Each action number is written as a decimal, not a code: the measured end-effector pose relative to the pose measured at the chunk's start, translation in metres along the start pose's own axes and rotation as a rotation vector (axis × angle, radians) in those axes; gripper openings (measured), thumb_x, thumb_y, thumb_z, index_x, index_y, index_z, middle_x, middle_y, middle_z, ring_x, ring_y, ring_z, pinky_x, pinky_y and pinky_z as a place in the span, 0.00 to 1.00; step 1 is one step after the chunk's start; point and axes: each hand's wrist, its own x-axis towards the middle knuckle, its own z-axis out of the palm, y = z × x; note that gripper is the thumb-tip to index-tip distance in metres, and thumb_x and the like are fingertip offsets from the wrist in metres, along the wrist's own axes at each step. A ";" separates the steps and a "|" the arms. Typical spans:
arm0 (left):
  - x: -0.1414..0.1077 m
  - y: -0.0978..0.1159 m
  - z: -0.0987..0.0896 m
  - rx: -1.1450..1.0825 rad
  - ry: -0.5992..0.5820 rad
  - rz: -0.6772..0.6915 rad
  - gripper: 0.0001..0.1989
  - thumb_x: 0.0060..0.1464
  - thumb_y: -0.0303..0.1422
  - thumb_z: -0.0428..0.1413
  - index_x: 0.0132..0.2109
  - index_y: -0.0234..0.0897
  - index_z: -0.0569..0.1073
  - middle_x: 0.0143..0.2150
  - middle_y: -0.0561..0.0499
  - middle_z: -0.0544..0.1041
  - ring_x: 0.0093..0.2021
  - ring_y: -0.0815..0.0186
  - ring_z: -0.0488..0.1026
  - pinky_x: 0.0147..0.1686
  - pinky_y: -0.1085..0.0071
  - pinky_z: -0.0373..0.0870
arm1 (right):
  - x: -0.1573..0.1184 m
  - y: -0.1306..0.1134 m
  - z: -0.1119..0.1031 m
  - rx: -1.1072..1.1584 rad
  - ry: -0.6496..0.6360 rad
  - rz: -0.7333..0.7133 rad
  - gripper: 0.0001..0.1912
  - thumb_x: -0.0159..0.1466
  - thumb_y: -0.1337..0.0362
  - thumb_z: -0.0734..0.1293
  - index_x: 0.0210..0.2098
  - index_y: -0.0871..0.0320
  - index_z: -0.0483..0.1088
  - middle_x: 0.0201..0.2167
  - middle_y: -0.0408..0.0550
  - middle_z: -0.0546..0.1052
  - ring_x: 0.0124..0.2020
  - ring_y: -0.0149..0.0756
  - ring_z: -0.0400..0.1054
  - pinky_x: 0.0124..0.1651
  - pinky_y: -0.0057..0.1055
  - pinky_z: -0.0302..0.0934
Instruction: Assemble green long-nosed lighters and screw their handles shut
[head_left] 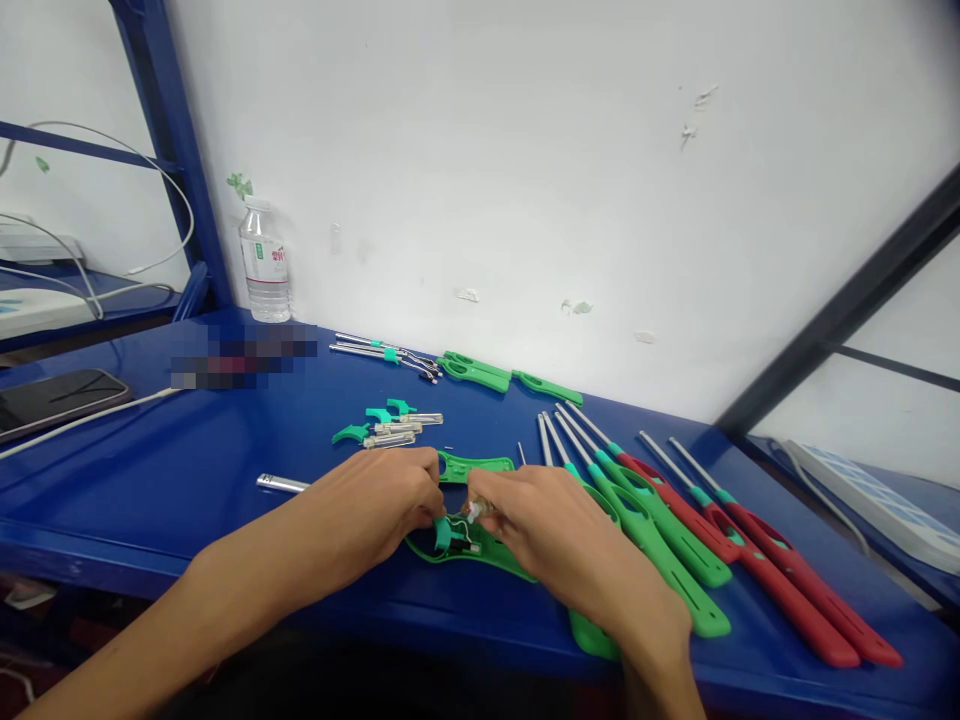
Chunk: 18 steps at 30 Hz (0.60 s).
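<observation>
My left hand is closed at the teal trigger piece in an open green lighter shell. Thin wires and a black part show inside this shell. In my right hand, the fingers are pinched on a small clear part over the same shell. Just behind the hands lies another green shell half. A metal tube sticks out to the left from behind my left forearm. Teal triggers with clear fuel tanks are grouped on the blue table beyond my left hand.
Green lighters and red lighters with metal tubes lie at right. Along the wall are wired metal tubes, green shells and a water bottle. A phone and white cable lie at left.
</observation>
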 end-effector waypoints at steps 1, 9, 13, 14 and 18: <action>0.000 0.000 0.000 0.001 0.000 -0.006 0.16 0.68 0.21 0.56 0.33 0.42 0.79 0.38 0.52 0.79 0.32 0.65 0.74 0.31 0.65 0.57 | 0.000 0.000 0.000 0.006 0.004 -0.003 0.21 0.65 0.83 0.63 0.32 0.51 0.51 0.25 0.34 0.61 0.26 0.33 0.48 0.31 0.34 0.39; 0.000 -0.002 -0.001 -0.007 -0.002 -0.018 0.17 0.65 0.18 0.57 0.40 0.45 0.85 0.38 0.52 0.84 0.37 0.62 0.82 0.36 0.68 0.68 | -0.001 0.002 -0.001 0.039 0.029 -0.053 0.20 0.65 0.83 0.62 0.34 0.51 0.53 0.28 0.35 0.65 0.28 0.33 0.50 0.34 0.34 0.43; 0.000 0.000 -0.002 -0.027 0.044 -0.003 0.15 0.67 0.21 0.57 0.40 0.45 0.85 0.36 0.51 0.85 0.36 0.62 0.83 0.36 0.70 0.71 | -0.002 0.002 -0.001 -0.002 0.036 -0.058 0.19 0.65 0.83 0.62 0.34 0.51 0.54 0.28 0.35 0.65 0.29 0.33 0.53 0.34 0.33 0.44; 0.000 0.000 -0.001 -0.025 0.046 -0.008 0.15 0.67 0.21 0.57 0.40 0.44 0.84 0.36 0.51 0.85 0.36 0.62 0.83 0.36 0.69 0.71 | -0.002 0.002 -0.001 -0.010 0.036 -0.060 0.19 0.65 0.83 0.62 0.34 0.51 0.55 0.28 0.35 0.66 0.29 0.33 0.54 0.35 0.33 0.45; 0.000 0.001 0.000 0.003 0.012 -0.040 0.16 0.65 0.18 0.57 0.39 0.43 0.83 0.36 0.51 0.84 0.36 0.61 0.83 0.36 0.69 0.68 | 0.000 0.002 -0.001 -0.021 0.047 -0.072 0.19 0.65 0.83 0.62 0.35 0.51 0.56 0.29 0.35 0.67 0.29 0.33 0.56 0.35 0.33 0.46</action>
